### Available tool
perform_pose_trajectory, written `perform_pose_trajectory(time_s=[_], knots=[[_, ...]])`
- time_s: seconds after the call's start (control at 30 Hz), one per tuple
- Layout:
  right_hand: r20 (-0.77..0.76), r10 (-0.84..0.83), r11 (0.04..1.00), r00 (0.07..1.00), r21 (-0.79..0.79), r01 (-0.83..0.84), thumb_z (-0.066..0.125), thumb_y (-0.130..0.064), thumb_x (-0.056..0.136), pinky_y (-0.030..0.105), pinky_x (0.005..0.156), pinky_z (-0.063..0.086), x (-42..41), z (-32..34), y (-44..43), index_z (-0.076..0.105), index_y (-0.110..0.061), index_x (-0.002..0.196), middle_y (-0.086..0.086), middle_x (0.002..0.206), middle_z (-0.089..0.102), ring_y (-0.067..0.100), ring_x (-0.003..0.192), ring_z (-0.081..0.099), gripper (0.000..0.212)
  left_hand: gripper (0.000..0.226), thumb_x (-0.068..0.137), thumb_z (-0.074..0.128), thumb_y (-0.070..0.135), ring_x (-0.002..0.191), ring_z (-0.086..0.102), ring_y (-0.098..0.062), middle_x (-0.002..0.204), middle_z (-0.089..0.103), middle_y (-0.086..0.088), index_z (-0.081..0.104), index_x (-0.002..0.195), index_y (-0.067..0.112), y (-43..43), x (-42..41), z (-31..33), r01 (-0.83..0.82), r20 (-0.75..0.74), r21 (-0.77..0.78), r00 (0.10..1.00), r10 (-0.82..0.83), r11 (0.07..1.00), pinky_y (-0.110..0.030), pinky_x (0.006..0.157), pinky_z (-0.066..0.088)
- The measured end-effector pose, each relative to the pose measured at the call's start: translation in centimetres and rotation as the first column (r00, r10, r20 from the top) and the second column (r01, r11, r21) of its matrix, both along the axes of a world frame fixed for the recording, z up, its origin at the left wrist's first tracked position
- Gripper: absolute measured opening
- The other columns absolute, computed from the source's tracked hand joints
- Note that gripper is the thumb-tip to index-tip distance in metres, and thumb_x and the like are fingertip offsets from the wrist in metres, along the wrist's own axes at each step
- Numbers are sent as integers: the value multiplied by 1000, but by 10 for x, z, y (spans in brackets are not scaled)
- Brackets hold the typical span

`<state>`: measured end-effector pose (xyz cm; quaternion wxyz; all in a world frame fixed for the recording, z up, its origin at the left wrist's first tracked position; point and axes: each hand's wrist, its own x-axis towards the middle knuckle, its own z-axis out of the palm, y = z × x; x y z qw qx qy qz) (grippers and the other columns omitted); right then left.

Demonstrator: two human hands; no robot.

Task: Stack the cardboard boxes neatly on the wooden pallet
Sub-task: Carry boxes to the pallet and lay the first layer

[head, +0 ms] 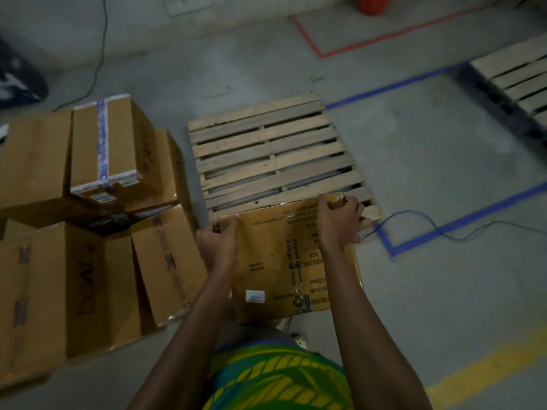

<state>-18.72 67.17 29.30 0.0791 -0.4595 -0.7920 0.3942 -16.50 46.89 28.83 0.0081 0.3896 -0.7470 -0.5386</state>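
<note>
Two grips: our left hand (219,241) and right hand (340,220) clutch the box (275,261) at its upper corners; the pallet (272,155) lies just above.

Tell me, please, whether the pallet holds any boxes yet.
Empty: the pallet shows bare slats; the carried box only covers its near edge.

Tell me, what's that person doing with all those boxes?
A person grips one cardboard box by its far corners, left hand and right hand, right at the near edge of the wooden pallet. Nothing else is on it yet. More boxes sit piled on the floor to the left.
</note>
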Motion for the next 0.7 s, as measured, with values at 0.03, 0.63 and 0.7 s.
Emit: perform_pose_trajectory(time_s=[0.03,0.63,0.7], knots=[[-10,-10,1000,1000,1,10,65,-58,86,55,97,33,-14,-2,13,55,-21,127,2,131,52,32,126,34,56,42,84,80,43,103,57,-16,118,58,1,66,115,17,13,-16,-2,-1,-3,14,1000,1,1000,-35,87,49],[-161,-78,997,984,-18,76,72,-57,83,50,98,36,-371,-1,181,53,-16,114,3,122,52,31,118,37,54,16,89,74,30,89,61,-13,102,64,1,59,90,27,201,-385,10,-217,-109,262,961,253,940,-29,69,44],[-180,-44,999,983,-33,39,73,-56,82,48,96,34,-417,-24,197,53,-17,114,2,121,51,29,117,37,54,14,90,72,27,87,61,-13,95,63,5,61,96,22,221,-429,-3,-264,-118,280,945,305,923,-29,67,44]])
